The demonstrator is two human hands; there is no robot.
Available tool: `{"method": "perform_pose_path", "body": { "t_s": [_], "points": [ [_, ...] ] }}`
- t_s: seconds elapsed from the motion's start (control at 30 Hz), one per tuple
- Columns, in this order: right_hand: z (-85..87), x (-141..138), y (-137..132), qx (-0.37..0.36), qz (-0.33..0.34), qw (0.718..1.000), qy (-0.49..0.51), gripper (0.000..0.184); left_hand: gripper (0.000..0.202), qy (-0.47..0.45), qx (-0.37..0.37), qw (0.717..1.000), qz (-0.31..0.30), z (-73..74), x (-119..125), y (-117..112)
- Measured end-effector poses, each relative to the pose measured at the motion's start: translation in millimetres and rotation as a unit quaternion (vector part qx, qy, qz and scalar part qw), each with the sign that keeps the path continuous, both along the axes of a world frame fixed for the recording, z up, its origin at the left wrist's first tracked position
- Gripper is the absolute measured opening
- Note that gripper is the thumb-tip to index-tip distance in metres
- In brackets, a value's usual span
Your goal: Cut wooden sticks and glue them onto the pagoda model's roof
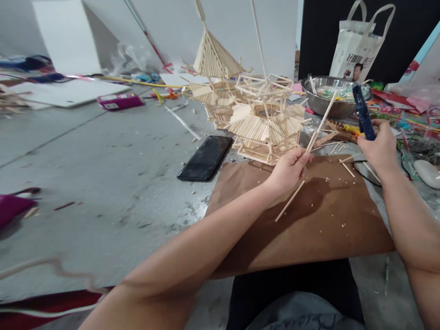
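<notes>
In my left hand (288, 169), closed in a pinch, are thin wooden sticks (323, 120) pointing up and to the right. Another thin stick (289, 201) shows below that hand, over the brown paper sheet (330, 229). On the right, my right hand (380, 146) is closed around a dark blue tool (364, 112) with a bit of yellow near the grip; its exact kind is unclear. Just beyond my left hand stands a small pavilion model (271, 130) built of wooden sticks, with an open stick frame on top.
Behind it is a stick model with a pointed roof (216, 55). A black phone (206, 158) lies left of the paper. Farther back are a metal bowl (323, 103) and a white bag (354, 50). Clutter and a white rounded object (427, 173) lie at right.
</notes>
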State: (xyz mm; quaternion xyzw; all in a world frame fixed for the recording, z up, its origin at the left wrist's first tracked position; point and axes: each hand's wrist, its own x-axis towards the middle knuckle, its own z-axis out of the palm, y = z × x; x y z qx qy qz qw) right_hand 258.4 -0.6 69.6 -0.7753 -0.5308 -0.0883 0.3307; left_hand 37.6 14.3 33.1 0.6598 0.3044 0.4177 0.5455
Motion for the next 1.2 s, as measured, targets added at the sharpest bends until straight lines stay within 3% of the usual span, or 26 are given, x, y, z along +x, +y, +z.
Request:
{"method": "perform_pose_path", "body": {
  "t_s": [0.07,0.13,0.23,0.3,0.4,0.53,0.7,0.83,0.93,1.0,1.13,1.2],
  "points": [
    [-2.2,-1,2,0.02,0.042,0.995,0.085,0.032,0.021,0.005,0.011,1.0,0.004,-0.8,0,0],
    [-5.3,-3,4,0.012,0.101,0.971,0.216,0.024,0.021,0.009,0.016,1.0,0.003,-1.2,0,0],
    [-7.7,-9,4,0.002,0.197,0.89,0.411,0.019,0.02,0.018,0.034,0.999,0.009,-0.8,-1,0],
    [-6.8,-14,2,-0.02,0.245,0.837,0.488,0.017,0.021,0.024,0.056,0.998,0.023,-0.2,-1,-1],
    [-5.6,-19,-2,-0.074,0.288,0.789,0.538,0.019,0.022,0.035,0.06,0.997,0.029,1.3,-1,-1],
    [-12.1,-27,-4,-0.096,0.348,0.757,0.544,0.025,0.019,0.068,0.025,0.997,0.007,2.3,-2,-1],
    [-21.0,-38,-9,-0.108,0.39,0.72,0.564,0.016,0.022,0.1,0.053,0.993,0.03,1.1,-3,-1],
    [-21.1,-46,-16,-0.129,0.401,0.729,0.539,0.016,0.023,0.11,0.051,0.993,0.002,3.9,1,-8],
    [-20.6,-51,-15,-0.107,0.405,0.749,0.513,0.022,0.026,0.118,0.068,0.991,0.021,7.1,1,-10],
    [-20.7,-50,-11,-0.071,0.386,0.792,0.468,0.021,0.025,0.119,0.099,0.986,0.069,8.8,-2,-7],
    [-19.9,-44,-4,-0.035,0.262,0.932,0.248,0.02,0.023,0.153,0.172,0.962,0.15,10.7,-11,2],
    [-19.1,-42,-2,-0.043,0.229,0.963,0.136,0.023,0.025,0.171,0.201,0.951,0.161,11.1,-13,5]
  ]
}}
